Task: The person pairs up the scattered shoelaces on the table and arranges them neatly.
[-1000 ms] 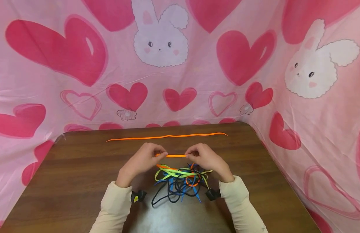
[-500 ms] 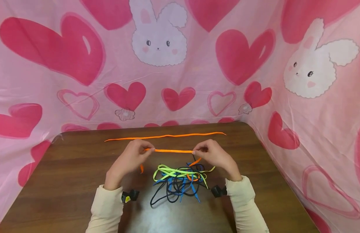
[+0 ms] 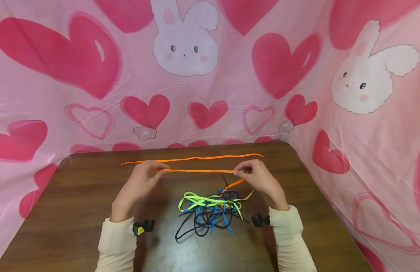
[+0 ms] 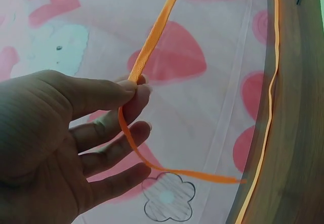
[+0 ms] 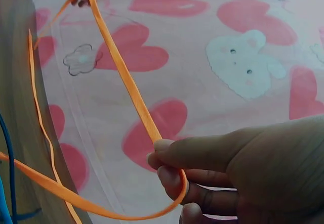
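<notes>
An orange shoelace (image 3: 199, 171) is stretched level between both hands above the table. My left hand (image 3: 141, 180) pinches it between thumb and forefinger; in the left wrist view its loose end (image 4: 202, 175) hangs past the fingers. My right hand (image 3: 261, 181) pinches it on the other side. From there the lace loops down, and its orange tail (image 3: 234, 184) runs into a tangled pile of black, blue and yellow-green shoelaces (image 3: 203, 199) below. Another orange shoelace (image 3: 203, 158) lies straight along the far side of the table.
The brown wooden table (image 3: 77, 204) meets a pink cloth backdrop (image 3: 230, 83) printed with hearts and rabbits at its back and right. A black wrist camera (image 3: 261, 220) sits on the right wrist, and another black wrist camera (image 3: 143, 226) on the left.
My hands have moved apart and slightly away, lengthening the stretch of orange shoelace between them. Part of that lace has come out of the pile.
</notes>
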### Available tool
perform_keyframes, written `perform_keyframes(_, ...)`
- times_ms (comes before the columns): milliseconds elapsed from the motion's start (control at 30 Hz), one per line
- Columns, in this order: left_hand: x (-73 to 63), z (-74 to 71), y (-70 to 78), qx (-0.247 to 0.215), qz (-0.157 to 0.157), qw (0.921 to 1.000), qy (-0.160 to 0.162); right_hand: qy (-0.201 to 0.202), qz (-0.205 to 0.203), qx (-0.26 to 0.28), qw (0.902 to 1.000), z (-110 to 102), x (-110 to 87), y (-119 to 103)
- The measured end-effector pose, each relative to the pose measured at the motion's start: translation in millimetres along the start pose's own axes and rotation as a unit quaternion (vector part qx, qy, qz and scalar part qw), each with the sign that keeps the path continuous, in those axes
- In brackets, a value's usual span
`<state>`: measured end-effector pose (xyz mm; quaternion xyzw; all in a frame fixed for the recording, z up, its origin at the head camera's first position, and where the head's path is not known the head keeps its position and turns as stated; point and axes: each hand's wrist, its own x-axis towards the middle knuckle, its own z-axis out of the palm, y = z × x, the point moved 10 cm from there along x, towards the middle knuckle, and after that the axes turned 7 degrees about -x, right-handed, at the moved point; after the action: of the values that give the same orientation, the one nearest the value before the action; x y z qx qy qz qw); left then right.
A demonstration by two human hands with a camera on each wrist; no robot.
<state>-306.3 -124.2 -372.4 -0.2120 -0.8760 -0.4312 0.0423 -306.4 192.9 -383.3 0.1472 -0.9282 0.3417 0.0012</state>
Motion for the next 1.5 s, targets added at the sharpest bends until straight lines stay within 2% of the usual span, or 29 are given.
perform_keyframes(200,-4.6,-5.2,-8.6,0.0,-0.009,0.9995,0.03,0.021,0.01,-0.012,0.9996,-8.4,-0.8,11.7)
perform_keyframes(400,-10.1,6.7,-18.9,-0.031,-0.021,0.9991,0.019,0.015,0.019,-0.019,0.9995,-7.4,-2.1,18.1)
perform_keyframes(633,-9.3,9.7,-19.2,-0.021,-0.005,0.9996,0.021,0.036,0.038,-0.021,0.9984,-13.8,-2.4,27.4)
perform_keyframes(867,-10.8,2.3,-23.7,-0.012,-0.014,0.9993,0.031,0.07,0.048,-0.026,0.996,-26.3,-5.5,31.7)
perform_keyframes(1300,-13.2,-4.2,-32.6,-0.022,-0.018,0.9985,0.046,0.075,0.04,-0.027,0.996,-32.8,-6.1,33.8)
perform_keyframes(1400,-12.5,-8.8,-31.6,-0.017,-0.009,0.9982,0.057,0.076,0.043,-0.021,0.9959,-34.7,-7.3,34.7)
perform_keyframes(1500,-12.7,-17.7,-27.3,-0.008,0.014,0.996,0.087,0.07,0.044,-0.015,0.9964,-36.2,-8.2,35.8)
